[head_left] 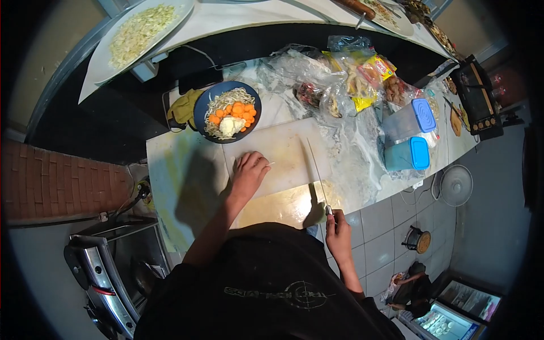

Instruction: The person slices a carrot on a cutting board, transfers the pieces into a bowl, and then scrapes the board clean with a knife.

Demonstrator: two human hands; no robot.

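Observation:
My left hand [250, 171] rests over the white cutting board [283, 141] with its fingers curled together. A thin white sliver [271, 164] shows at the fingertips; what else they hold is hidden. My right hand [339, 233] grips a knife [318, 170] by its handle near the counter's front edge. The long thin blade points away from me, over the board's right part, apart from my left hand. Just beyond the board sits a dark blue plate [199, 116] bearing bean sprouts [229, 97], orange carrot slices [241, 109] and a pale lump [231, 126].
Plastic bags of food [345, 79] crowd the back of the marble counter. Two lidded containers [405, 153] stand at the right. A green cloth [184, 109] lies left of the plate. A raised shelf [238, 16] holds a plate of shredded vegetable [141, 34]. Another person [416, 289] crouches at lower right.

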